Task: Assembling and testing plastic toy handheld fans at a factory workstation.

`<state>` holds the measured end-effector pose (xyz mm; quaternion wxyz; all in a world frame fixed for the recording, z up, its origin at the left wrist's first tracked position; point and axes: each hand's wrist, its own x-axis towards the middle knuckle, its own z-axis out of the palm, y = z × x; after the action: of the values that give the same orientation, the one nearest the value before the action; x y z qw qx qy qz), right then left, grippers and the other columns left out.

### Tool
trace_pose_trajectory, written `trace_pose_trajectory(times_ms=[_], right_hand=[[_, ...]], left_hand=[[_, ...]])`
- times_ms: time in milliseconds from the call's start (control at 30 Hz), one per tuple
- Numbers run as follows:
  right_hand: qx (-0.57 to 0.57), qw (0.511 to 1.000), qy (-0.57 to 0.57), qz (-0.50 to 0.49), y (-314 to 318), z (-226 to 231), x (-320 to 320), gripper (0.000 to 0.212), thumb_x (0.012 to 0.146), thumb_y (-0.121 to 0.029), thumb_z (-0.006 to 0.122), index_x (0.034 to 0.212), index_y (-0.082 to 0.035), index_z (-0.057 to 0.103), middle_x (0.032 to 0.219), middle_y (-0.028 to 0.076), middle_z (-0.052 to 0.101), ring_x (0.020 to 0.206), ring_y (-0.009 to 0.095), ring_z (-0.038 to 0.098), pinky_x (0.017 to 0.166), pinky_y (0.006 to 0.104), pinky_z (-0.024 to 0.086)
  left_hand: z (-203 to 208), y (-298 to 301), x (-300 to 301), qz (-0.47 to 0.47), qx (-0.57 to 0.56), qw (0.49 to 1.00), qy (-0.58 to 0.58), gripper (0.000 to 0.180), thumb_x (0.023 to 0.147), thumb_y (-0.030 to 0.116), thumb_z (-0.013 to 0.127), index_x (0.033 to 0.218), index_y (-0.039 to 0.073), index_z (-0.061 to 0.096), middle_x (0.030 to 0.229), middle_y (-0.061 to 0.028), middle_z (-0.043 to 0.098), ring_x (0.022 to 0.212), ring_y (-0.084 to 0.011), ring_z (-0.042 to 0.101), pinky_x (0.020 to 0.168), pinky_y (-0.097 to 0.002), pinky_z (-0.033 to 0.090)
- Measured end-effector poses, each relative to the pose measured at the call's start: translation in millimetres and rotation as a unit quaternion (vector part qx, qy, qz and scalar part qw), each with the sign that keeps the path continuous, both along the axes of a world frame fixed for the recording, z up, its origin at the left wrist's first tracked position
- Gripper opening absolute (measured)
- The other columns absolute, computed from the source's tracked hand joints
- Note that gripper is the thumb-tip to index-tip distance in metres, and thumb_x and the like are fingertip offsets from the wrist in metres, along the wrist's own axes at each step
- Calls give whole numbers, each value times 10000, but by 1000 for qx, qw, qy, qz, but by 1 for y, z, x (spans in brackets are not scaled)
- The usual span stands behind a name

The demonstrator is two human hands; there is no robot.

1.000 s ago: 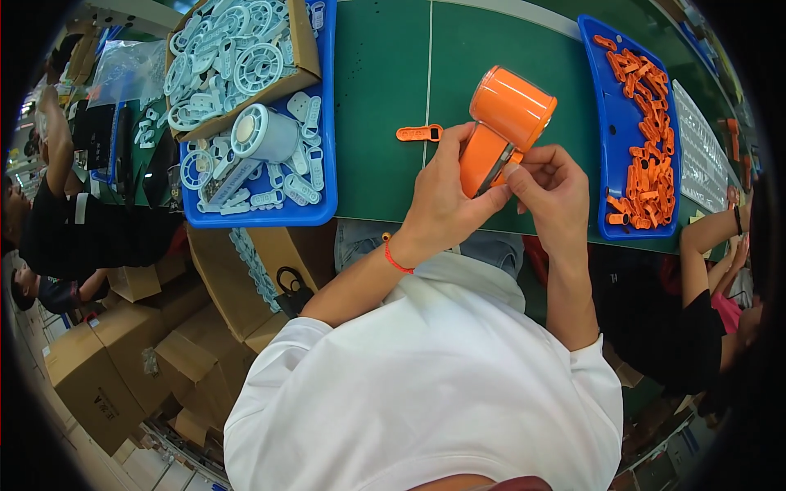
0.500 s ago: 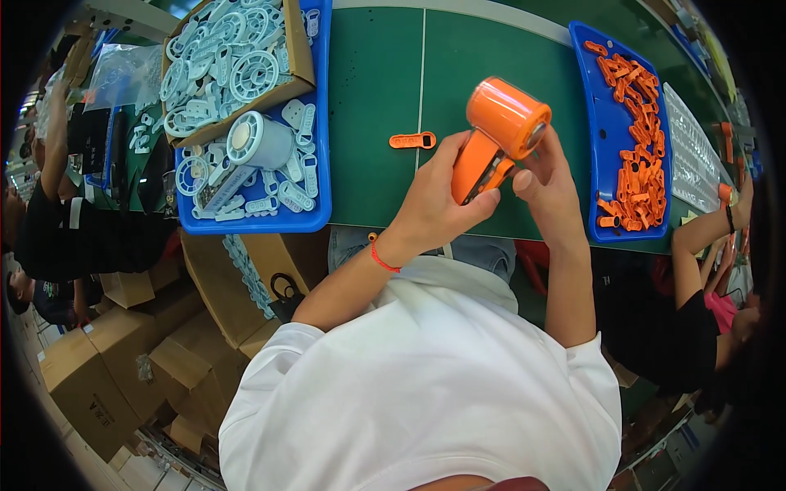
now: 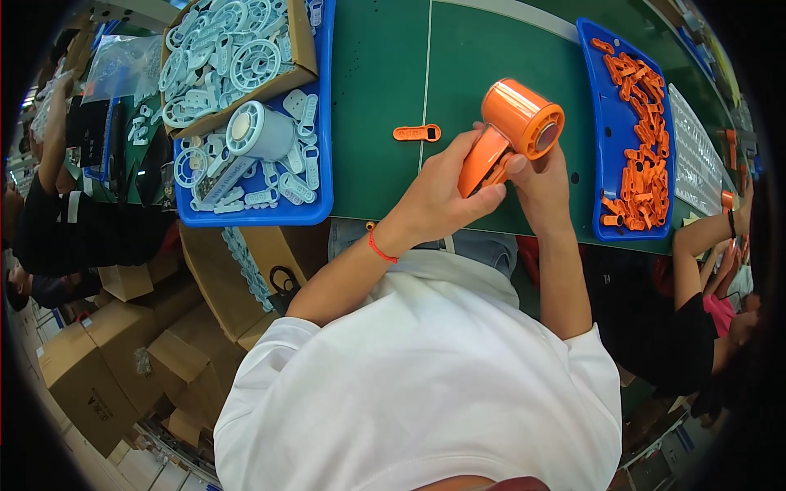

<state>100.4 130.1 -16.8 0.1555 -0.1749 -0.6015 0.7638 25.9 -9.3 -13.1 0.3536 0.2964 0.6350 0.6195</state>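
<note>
An orange handheld device [image 3: 521, 114] with a drum-shaped head and a stubby handle is held up over the green table. My left hand [image 3: 458, 178] wraps round the handle, its thumb along the lower side. My right hand [image 3: 540, 180] grips the same device from the right, thumb near where handle and head meet; some of its fingers are hidden behind the head. The head's round end, with a dark centre, faces right. Left of the device, a flat orange part [image 3: 417, 132] with an opening at one end lies alone on the table.
A blue tray [image 3: 326, 164] at the left bears a cardboard box [image 3: 304, 41] of pale blue parts and a pale blue drum-headed piece [image 3: 266, 135]. Another blue tray [image 3: 602, 106] at the right holds several orange parts. People work at both sides; cardboard boxes [image 3: 98, 368] stand lower left.
Both hands have moved slightly right with the orange device, and its head has turned so more of the round end shows. My right thumb now rests closer against the device.
</note>
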Motion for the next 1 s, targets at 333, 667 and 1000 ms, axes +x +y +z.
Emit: trace_pose_trajectory(times_ms=[333,667,1000], right_hand=[[-70,997,-23,24,-8,-6,4,912,657,-530,732,1290,13,362,1204,171,522,1131,248,513,938,365,439],[353,910,207,-68,14,25,-2,222,801,-112,665,972,-67,529,890,42,547,846,157,536,814,331,442],[221,975,-3,12,22,-11,1,198,785,-119,679,910,-51,542,842,22,568,788,129,559,744,300,475]], left_hand=[[-1,1,-3,-14,-26,998,53,659,720,177,674,1245,-63,356,939,-172,579,815,-282,594,763,-323,474],[-16,-19,-4,48,13,967,251,137,753,105,682,815,19,594,723,-64,539,689,-196,515,635,-308,417],[-14,-15,-1,34,55,943,326,56,727,65,650,743,44,602,674,-56,538,655,-228,499,607,-332,411]])
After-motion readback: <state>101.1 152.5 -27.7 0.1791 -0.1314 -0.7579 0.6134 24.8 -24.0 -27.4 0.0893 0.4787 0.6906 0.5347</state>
